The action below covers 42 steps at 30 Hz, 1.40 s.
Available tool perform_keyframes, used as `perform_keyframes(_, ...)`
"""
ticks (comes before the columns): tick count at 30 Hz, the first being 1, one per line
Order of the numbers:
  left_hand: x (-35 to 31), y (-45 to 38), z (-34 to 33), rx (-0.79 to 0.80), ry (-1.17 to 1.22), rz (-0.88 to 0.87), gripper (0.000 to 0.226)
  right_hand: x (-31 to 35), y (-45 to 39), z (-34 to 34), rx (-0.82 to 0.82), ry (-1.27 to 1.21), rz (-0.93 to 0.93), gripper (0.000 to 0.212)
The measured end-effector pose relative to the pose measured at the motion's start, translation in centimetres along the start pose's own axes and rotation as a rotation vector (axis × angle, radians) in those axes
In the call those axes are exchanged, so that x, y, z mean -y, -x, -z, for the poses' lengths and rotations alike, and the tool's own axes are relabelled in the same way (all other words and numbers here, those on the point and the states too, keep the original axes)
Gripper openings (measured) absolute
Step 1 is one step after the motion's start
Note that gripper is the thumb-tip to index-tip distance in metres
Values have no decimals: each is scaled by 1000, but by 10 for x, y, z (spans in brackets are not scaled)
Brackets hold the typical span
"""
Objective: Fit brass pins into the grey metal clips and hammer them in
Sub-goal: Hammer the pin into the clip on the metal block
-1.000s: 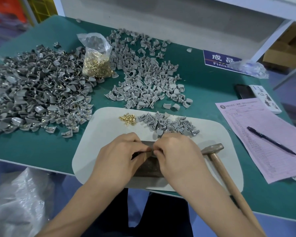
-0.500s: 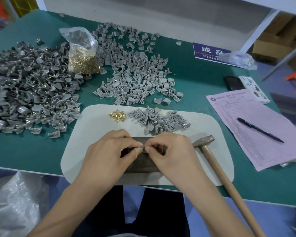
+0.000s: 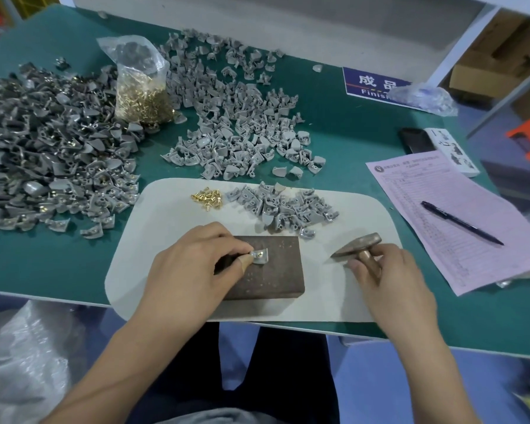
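**Holding a clip on the block, hammer in the other hand**

Pinching is done by the left hand (image 3: 193, 264): its thumb and forefinger are closed on a grey clip (image 3: 260, 256), which is held flat on the top of a dark block (image 3: 266, 278). A brass pin (image 3: 258, 254) is seen seated in the clip. The right hand (image 3: 386, 276) is placed to the right of the block, and its fingers (image 3: 357, 266) are curled round the handle just below the head of a hammer (image 3: 357, 245), which lies low over a white mat (image 3: 153, 240).

On the far part of the mat a small heap of loose pins (image 3: 207, 198) is laid, with a heap of clips (image 3: 285, 206) just beside it on the right. Beyond the mat, two larger piles of clips are spread on the green bench (image 3: 349, 133), and a clear bag of pins (image 3: 141, 87) is stood between them. A pink form (image 3: 441, 215) with a pen (image 3: 461, 223) on it is laid at the right.
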<state>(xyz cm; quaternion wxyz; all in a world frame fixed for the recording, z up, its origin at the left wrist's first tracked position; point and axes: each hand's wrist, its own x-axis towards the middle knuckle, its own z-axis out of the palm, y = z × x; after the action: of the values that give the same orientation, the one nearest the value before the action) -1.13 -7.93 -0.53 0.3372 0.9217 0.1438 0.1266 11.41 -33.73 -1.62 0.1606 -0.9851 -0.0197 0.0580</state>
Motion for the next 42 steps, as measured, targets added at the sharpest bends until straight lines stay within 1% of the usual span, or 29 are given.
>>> perform_keyframes(3,1,0,0,-2,-1,2,3,0,-3,8,47,24,49,25)
perform_keyframes(5,1,-1,0,-9,3,7,3,1,-2,12,7,21,101,25)
perform_keyframes(6,1,-1,0,-11,5,9,3,2,0,15,-18,-29,144,26)
perform_keyframes(8,0,-1,-1,-13,2,5,5,13,7,22,-1,-280,249,26)
perform_keyframes(10,0,-1,0,-18,-21,-11,7,32,20,27,95,-595,324,29)
perform_keyframes(11,0,-1,0,-21,-34,-18,7,41,26,27,134,-665,361,28)
perform_keyframes(12,0,-2,1,-23,-42,-22,6,47,32,25,145,-653,416,25)
perform_keyframes(13,0,-2,1,-25,-47,-24,6,52,37,22,131,-580,478,21)
perform_keyframes(15,-1,-2,1,-28,-46,-27,6,58,41,17,46,-353,570,16)
perform_keyframes(16,-1,-2,1,-28,-43,-27,6,61,42,15,8,-260,594,16)
perform_keyframes(18,0,-2,1,-28,-41,-31,6,67,42,11,-56,-164,625,22)
perform_keyframes(20,0,-2,2,-25,-40,-35,6,70,42,10,-131,-187,635,25)
perform_keyframes(22,0,-2,2,-28,-42,-42,6,70,43,10,-184,-321,614,25)
perform_keyframes(24,0,-3,2,-33,-50,-52,7,71,47,8,-196,-422,585,28)
perform_keyframes(25,0,-3,2,-34,-54,-54,8,73,49,6,-195,-400,583,27)
perform_keyframes(27,1,-4,2,-36,-53,-54,9,77,52,1,-165,-268,578,27)
perform_keyframes(29,1,-4,2,-41,-50,-58,7,76,51,2,-197,-189,570,32)
perform_keyframes(31,1,-3,1,-45,-53,-68,6,73,51,6,-278,-257,562,37)
perform_keyframes(33,2,-3,1,-47,-51,-71,6,74,53,5,-286,-370,561,41)
perform_keyframes(34,2,-3,1,-49,-53,-70,7,76,55,3,-268,-349,569,40)
perform_keyframes(36,2,-3,0,-51,-62,-64,9,81,58,2,-206,-210,580,33)
perform_keyframes(38,2,-3,0,-54,-66,-64,9,81,56,6,-220,-127,595,29)
perform_keyframes(40,2,-3,0,-54,-61,-62,6,81,54,9,-287,-202,585,31)
perform_keyframes(42,2,-3,0,-52,-60,-59,6,83,55,7,-274,-287,583,34)
